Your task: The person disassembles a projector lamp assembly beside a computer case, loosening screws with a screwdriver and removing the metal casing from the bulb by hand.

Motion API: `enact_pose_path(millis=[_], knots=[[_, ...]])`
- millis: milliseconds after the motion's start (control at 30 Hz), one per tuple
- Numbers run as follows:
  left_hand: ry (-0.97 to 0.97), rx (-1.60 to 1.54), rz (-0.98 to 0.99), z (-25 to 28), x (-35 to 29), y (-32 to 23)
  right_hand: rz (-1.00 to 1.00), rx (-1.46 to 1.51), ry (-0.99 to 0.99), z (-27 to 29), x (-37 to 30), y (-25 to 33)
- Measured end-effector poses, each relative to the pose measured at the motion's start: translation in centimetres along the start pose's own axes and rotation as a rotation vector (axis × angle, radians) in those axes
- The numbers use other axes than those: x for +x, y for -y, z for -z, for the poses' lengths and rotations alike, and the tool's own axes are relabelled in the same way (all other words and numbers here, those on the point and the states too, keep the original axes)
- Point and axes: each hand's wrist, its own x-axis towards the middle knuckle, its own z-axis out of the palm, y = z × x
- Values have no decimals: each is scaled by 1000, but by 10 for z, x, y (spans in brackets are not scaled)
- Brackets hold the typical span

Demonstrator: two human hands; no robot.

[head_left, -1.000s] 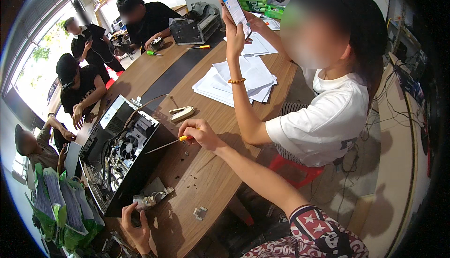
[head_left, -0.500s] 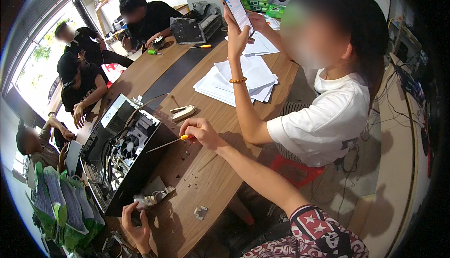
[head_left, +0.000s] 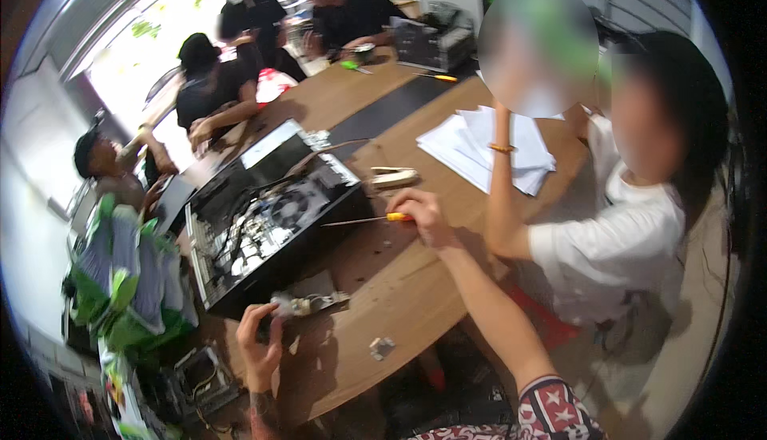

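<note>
A thin-shafted screwdriver (head_left: pixel 397 217) with a yellow-orange handle is gripped in my right hand (head_left: pixel 430 220), its shaft pointing left toward the side of a computer case (head_left: pixel 276 220). The case lies open on the table, showing a fan, cables and boards inside. In front of it, my left hand (head_left: pixel 260 344) is curved, thumb and fingers apart. Its fingertips are beside a whitish clear part (head_left: pixel 284 306) joined to a small metal assembly (head_left: pixel 319 304); blur hides whether they touch. A small grey-white piece (head_left: pixel 382 349) lies near the table's front edge.
Beyond my right hand lie a beige tool (head_left: pixel 394 177) and white papers (head_left: pixel 467 152). A person in a white shirt (head_left: pixel 615 240) sits at right. Green bags (head_left: pixel 136 280) stand at left. Other people work around the table's far side, near an opened device (head_left: pixel 435 44).
The whole view has swung, so everything sits farther right in it. My right hand still holds the screwdriver beside the case, and my left hand stays near the whitish part.
</note>
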Motion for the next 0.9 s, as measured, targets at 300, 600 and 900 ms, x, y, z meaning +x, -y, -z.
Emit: enact_pose_path(millis=[300, 600, 900], knots=[[-50, -11, -23, 9, -4, -8, -43, 64, -12, -16, 0, -1], [-135, 52, -160, 0, -4, 18, -44, -24, -65, -10, 6, -11], [-176, 23, -170, 8, -3, 12, -18, 12, -35, -10, 7, -9]])
